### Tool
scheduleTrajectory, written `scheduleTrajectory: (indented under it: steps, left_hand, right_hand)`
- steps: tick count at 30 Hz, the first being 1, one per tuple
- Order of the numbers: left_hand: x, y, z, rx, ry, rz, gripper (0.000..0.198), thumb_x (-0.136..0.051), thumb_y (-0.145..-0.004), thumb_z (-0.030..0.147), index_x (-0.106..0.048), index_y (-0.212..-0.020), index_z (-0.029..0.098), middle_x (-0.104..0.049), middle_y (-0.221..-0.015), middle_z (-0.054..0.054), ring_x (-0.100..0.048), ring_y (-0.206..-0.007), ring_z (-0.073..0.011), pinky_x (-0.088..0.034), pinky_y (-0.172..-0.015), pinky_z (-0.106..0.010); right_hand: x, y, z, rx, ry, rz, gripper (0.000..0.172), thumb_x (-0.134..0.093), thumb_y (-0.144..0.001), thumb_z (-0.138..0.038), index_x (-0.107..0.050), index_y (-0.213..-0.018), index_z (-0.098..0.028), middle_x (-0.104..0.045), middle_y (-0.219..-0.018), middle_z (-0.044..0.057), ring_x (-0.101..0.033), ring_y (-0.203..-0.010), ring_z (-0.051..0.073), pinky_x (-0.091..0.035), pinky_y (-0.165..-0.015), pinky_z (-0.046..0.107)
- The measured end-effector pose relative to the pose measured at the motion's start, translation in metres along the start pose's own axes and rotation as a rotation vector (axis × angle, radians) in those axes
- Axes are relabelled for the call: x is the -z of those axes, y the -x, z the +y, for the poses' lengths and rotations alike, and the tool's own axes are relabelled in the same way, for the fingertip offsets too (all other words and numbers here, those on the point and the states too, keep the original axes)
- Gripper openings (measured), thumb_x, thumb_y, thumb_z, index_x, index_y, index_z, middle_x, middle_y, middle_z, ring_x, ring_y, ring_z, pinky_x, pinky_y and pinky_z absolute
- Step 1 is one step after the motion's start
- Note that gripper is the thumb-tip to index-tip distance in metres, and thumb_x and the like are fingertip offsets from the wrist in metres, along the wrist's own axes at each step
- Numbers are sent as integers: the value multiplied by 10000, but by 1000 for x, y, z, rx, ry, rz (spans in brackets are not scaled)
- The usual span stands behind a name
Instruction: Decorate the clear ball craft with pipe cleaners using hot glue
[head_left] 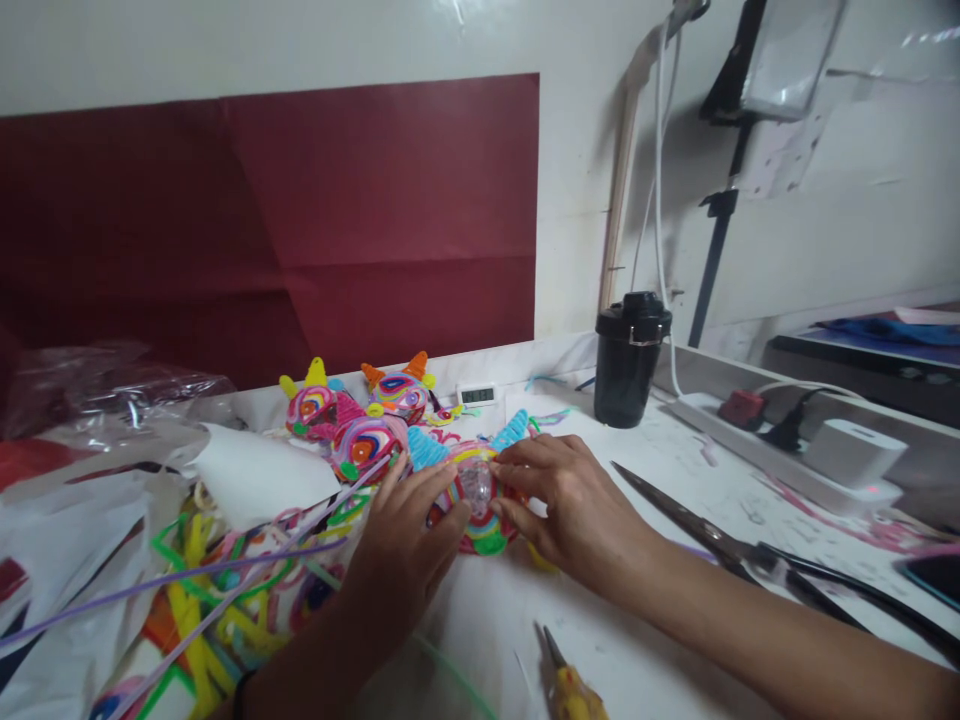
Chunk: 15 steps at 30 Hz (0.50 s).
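Note:
Between my hands sits a round, multicoloured cat-head craft (490, 542) with blue ears and rows of bright, fuzzy cord. A clear, shiny piece (476, 483) covers its middle. My left hand (409, 535) is closed along the craft's left side, thumb near the clear piece. From the right, my right hand (559, 490) grips its edge with thumb and fingers bent. A lilac strip (330, 510) runs up to my left fingers; whether they hold it I cannot tell. Just behind stand similar cat heads, one with orange ears (401, 393) and one with yellow ears (309, 405).
Large scissors (720, 540) lie right of my right hand, and a yellow-handled pointed tool (574, 690) lies in front. A black cup (631, 360), a power strip (780, 455) and a small digital clock (478, 395) stand behind. Coloured strips (195, 600) and plastic bags (52, 570) crowd the left.

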<state>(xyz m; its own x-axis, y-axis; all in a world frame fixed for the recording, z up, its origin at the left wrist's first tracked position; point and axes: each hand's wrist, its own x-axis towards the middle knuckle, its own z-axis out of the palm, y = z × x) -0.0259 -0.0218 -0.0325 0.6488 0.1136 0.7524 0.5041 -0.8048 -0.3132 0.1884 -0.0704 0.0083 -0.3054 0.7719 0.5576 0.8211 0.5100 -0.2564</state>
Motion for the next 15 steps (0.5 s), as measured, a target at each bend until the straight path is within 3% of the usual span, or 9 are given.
scheduleTrajectory:
  steps: [15]
  left_hand:
    - [-1,3,1,3,15,-1,183,-481,-921,128,-555,-1080,182,-629,-1194,-137,-552,-1214,-230,-360,-1100,-551]
  right_hand:
    - [-1,1,-1,0,-3,20,110,-607,-864,-202,-690,-794,-178,-701,-952,72,-620,-928,242,-377,-796,398]
